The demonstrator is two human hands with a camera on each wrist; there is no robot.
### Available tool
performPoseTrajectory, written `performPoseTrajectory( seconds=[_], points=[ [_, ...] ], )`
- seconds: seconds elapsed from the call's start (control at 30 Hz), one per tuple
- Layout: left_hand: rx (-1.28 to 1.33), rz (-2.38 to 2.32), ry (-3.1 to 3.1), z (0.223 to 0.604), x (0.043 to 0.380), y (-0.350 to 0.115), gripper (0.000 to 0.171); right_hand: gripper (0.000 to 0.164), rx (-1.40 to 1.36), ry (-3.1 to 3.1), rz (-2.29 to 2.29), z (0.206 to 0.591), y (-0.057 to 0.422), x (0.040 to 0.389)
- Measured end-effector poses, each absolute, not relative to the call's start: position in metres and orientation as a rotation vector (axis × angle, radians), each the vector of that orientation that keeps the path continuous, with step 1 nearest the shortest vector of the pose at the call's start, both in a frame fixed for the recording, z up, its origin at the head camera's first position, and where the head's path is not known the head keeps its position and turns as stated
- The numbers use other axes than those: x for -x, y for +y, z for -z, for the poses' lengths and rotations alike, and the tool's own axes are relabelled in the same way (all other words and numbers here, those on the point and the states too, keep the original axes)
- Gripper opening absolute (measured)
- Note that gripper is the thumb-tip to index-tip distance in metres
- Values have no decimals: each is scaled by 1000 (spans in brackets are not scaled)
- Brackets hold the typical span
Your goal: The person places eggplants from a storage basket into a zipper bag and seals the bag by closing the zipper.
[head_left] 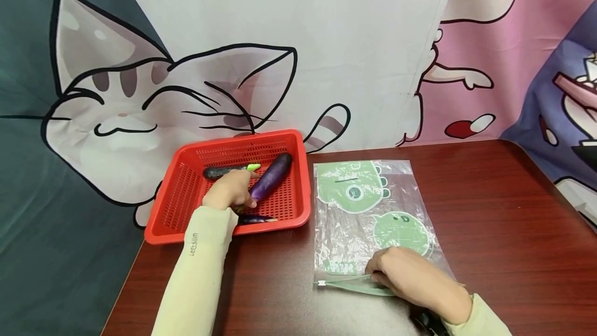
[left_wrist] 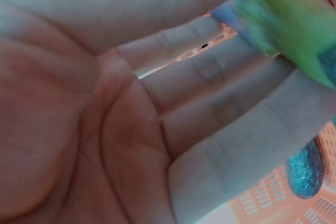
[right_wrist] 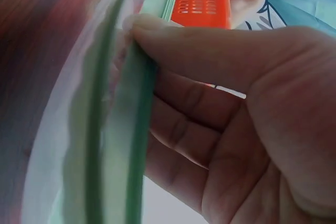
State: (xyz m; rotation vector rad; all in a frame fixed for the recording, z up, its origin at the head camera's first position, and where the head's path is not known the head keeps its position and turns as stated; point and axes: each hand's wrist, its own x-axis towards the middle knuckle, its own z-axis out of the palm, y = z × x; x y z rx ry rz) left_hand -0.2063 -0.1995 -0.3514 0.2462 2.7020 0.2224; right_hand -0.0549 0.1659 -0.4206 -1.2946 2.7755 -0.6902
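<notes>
My left hand reaches into the red plastic basket and holds the stem end of a purple eggplant. In the left wrist view, the eggplant's green cap lies between thumb and fingers. My right hand pinches the green-edged mouth of a clear zip bag printed with green cartoon figures. The right wrist view shows thumb and forefinger on one green strip, with the two edges of the mouth apart. A white slider sits at the bag's left corner.
Behind the eggplant, a dark, bumpy vegetable with a light green tip lies in the basket. A slim dark purple one lies along the near wall. Both basket and bag rest on a brown wooden table, before a cartoon-printed cloth.
</notes>
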Motion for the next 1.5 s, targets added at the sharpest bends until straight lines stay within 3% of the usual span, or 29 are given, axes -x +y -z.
performPoseTrajectory(
  seconds=[0.2, 0.53, 1.0, 1.5],
  points=[
    [-299, -194, 2735, 344, 204, -199, 73, 20, 1297, 2844, 667, 420, 167, 57],
    [-274, -252, 2799, 334, 192, -201, 72, 28, 1245, 2969, 633, 418, 164, 57],
    [-308, -315, 2902, 316, 170, -197, 71, 24, 1297, 2952, 773, 418, 165, 62],
    [-301, -392, 3014, 305, 135, -193, 44, 26, 1227, 2948, 756, 413, 165, 65]
  ],
)
